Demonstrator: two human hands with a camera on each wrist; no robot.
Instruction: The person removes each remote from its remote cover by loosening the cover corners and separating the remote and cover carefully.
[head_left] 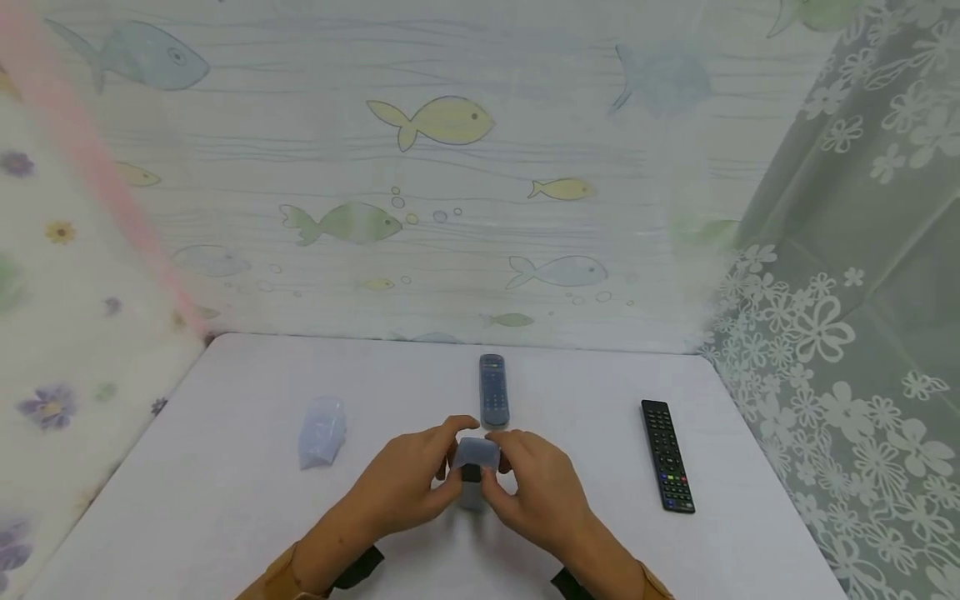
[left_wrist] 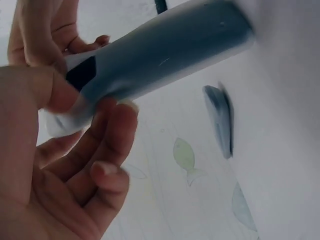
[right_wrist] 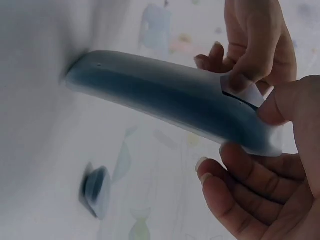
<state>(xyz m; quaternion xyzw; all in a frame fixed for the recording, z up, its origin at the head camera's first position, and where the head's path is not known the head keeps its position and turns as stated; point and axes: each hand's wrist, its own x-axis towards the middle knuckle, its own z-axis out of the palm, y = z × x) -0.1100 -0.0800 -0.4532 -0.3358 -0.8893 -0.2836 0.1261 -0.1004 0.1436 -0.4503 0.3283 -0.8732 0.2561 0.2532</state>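
Between both hands a dark remote control (left_wrist: 82, 74) stands nearly upright in a translucent bluish cover (head_left: 477, 452), its lower end on the table. At the top, the cover has an opening through which the remote's dark end shows; its buttons are hidden. My left hand (head_left: 408, 475) pinches the cover's upper end from the left, thumb near the opening and fingers behind. From the other side my right hand (head_left: 540, 487) grips the same end with thumb and fingers. Through the cover (right_wrist: 160, 95) the remote's body looks dark blue in both wrist views.
Behind the hands lies another remote (head_left: 493, 390) in a bluish cover. A black remote (head_left: 667, 457) lies at the right, and a crumpled-looking translucent cover (head_left: 322, 432) at the left. The white table (head_left: 225, 517) meets a fish-patterned curtain (head_left: 450, 208) at its back edge.
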